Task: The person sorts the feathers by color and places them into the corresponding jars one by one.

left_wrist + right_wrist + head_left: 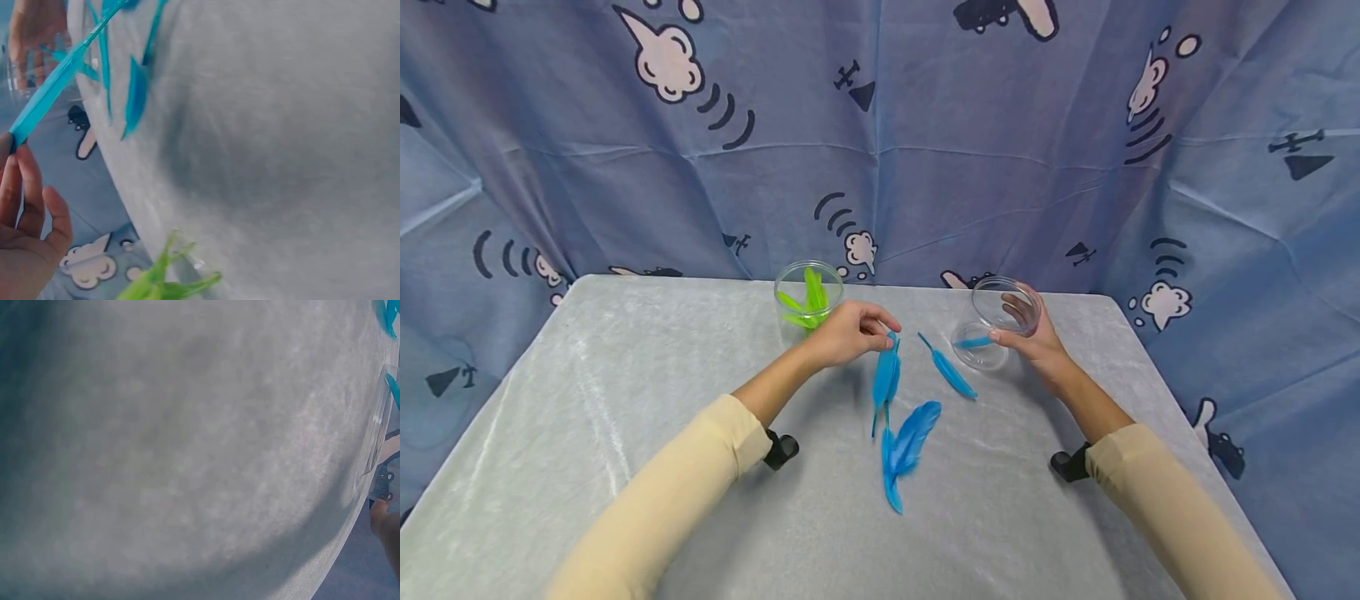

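Note:
In the head view my left hand (848,335) pinches the end of a blue feather (883,383) between thumb and fingertips, above the table. The left wrist view also shows this held feather (50,97), stretching up and right from the fingers. My right hand (1036,335) grips a clear jar (1006,302) by its side; the jar is tilted, and a blue feather (974,342) lies inside. Another blue feather (953,374) lies between the hands. Nearer the front, a broad blue feather (916,437) lies against a narrow one (890,475).
Behind the left hand stands a second clear jar (780,310) holding several green feathers (814,292). A grey cloth covers the table (700,358). At its far edge hangs a blue printed curtain (925,200).

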